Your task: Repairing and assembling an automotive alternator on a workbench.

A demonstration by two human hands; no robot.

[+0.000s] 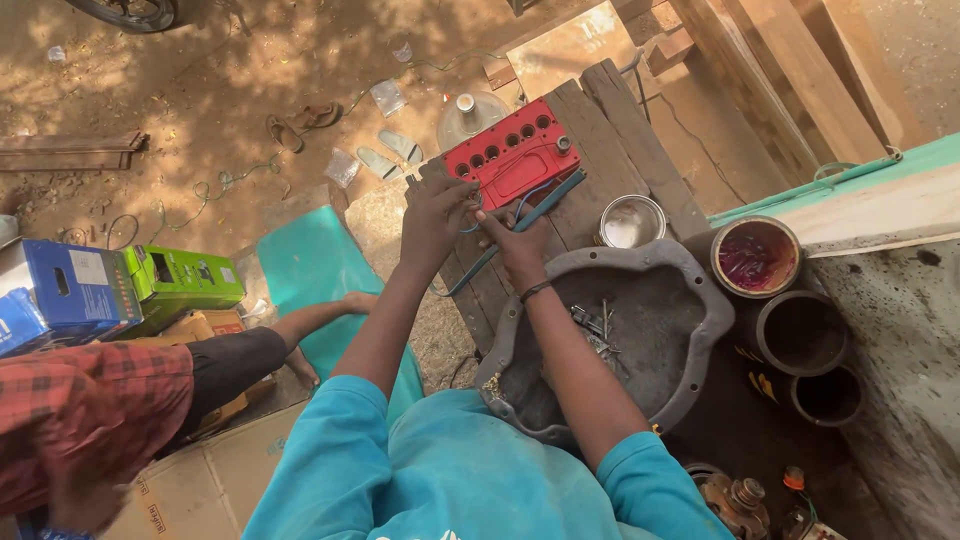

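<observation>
Both hands meet over a red battery, pinching a blue strap.

The left hand (436, 215) and right hand (520, 250) reach forward from teal sleeves, fingers closed on the blue strap (530, 215) at the near edge of the red battery (512, 155). The battery lies on a dark plank table (620, 140) outdoors over sandy ground; its top has a row of round open holes. Near it sits a steel bowl (631, 221); closer still, a grey metal cover (640, 330).
</observation>
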